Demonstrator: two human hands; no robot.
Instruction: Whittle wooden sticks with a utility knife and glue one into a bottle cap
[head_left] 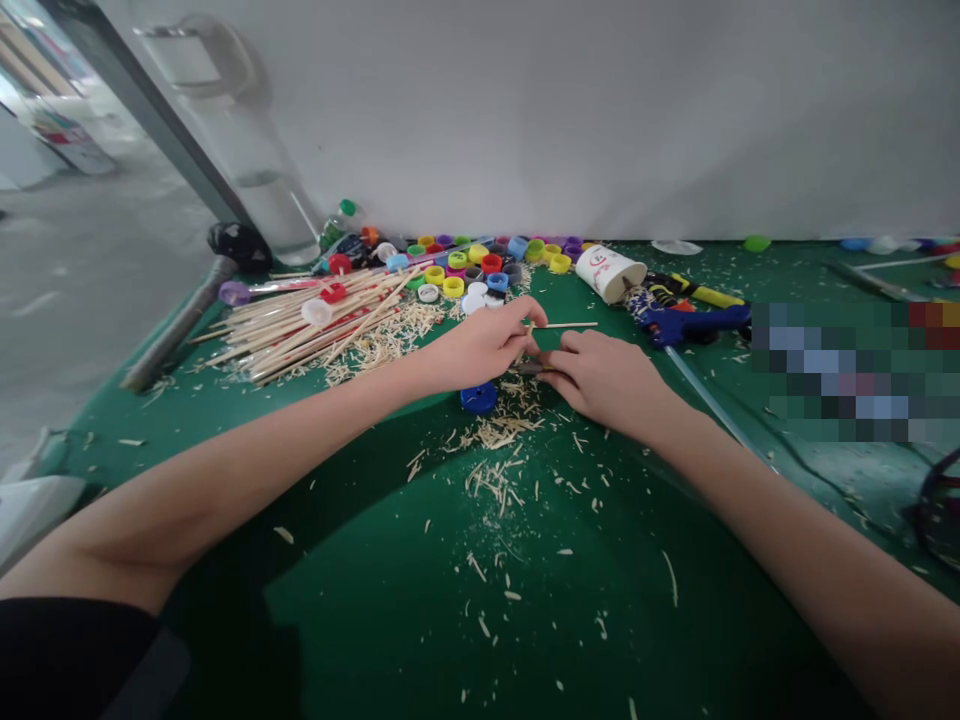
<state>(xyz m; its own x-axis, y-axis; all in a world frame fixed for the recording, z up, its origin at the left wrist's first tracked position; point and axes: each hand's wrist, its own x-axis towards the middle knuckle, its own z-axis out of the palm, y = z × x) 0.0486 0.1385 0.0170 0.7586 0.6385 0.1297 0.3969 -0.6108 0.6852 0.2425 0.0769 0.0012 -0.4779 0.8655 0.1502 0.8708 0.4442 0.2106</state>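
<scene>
My left hand is closed on a thin wooden stick, whose pale end sticks out to the right past the fingers. My right hand, just to the right and slightly nearer, grips a small knife; its dark blade points left toward the left fingers, and its handle is mostly hidden in the palm. Below the left hand a blue bottle cap lies on the green table. Wood shavings are strewn under both hands and toward the front.
On the left lies a pile of wooden sticks. Colourful bottle caps line the wall behind. A tipped paper cup and a blue glue gun with a clear glue stick are at the right.
</scene>
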